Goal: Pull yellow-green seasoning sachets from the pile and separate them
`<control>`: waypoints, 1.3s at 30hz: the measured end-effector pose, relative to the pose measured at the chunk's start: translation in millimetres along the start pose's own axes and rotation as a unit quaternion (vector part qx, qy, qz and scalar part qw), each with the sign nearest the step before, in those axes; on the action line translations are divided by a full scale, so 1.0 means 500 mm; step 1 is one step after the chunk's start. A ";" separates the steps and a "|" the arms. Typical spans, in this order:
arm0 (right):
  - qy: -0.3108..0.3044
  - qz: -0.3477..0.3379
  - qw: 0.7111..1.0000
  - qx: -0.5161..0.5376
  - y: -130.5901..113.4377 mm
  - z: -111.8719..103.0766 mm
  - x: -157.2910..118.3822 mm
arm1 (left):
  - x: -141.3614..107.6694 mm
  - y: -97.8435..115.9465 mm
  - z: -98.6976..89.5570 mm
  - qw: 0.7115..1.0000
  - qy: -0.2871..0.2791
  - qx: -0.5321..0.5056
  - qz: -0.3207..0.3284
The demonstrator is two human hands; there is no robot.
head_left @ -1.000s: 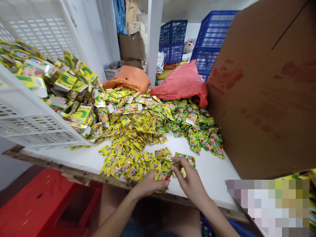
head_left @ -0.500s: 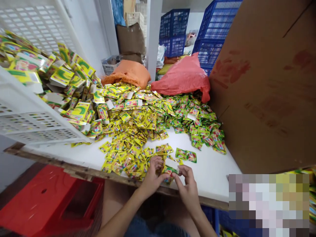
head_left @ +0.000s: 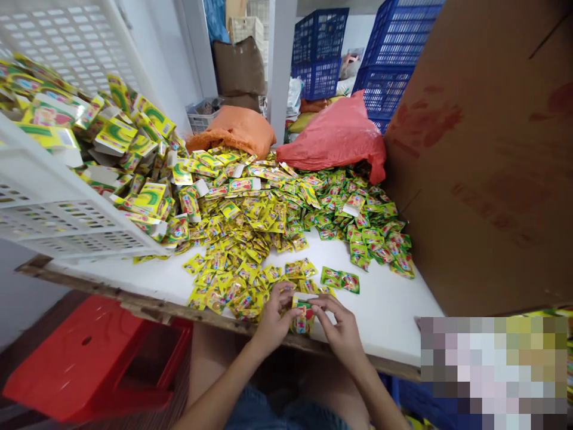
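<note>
Over the table's front edge I hold a small yellow-green printed box (head_left: 303, 321) upright, its white top flap showing. My left hand (head_left: 275, 316) is closed around the box's left side, thumb on the front. With thumb and fingers together, my right hand (head_left: 339, 325) pinches the box's upper right edge by the flap. Whether something is inside the box is hidden. Just beyond my hands lie yellow sachets (head_left: 299, 269) and a joined pair of green sachets (head_left: 340, 279). A heap of yellow sachets (head_left: 242, 280) reaches to my left hand.
At left a white perforated crate (head_left: 85, 239) lies tipped, spilling small boxes (head_left: 150, 200). Green sachets (head_left: 371, 239) are piled by a large carton (head_left: 483, 179). Orange (head_left: 237, 128) and red sacks (head_left: 335, 140) lie behind. A red stool (head_left: 76, 364) stands below left; blue crates (head_left: 316, 54) are stacked behind.
The box has been tipped more upright, so its printed front now faces me. My right fingers have moved inward onto its top edge. The view has shifted slightly.
</note>
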State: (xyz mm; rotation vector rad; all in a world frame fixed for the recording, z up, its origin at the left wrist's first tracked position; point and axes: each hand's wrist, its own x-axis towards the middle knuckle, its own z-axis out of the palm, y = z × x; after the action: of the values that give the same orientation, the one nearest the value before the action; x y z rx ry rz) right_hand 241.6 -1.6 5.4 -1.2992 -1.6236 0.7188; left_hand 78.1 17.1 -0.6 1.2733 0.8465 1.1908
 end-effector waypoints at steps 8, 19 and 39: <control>-0.006 -0.029 1.000 -0.006 -0.006 0.010 -0.016 | 0.002 0.029 -0.011 0.994 -0.037 0.100 0.029; 0.021 0.019 1.000 0.003 -0.031 0.011 -0.001 | 0.000 0.021 0.010 0.994 0.041 0.096 -0.027; 0.044 0.068 0.991 0.108 -0.001 0.026 -0.034 | -0.020 0.013 -0.005 0.995 0.004 0.093 0.044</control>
State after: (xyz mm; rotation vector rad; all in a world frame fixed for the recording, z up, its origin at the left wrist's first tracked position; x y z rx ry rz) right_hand 230.3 -16.9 -4.5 -1.2734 -1.3546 0.8828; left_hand 72.4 7.5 4.2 1.4703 0.9326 1.2087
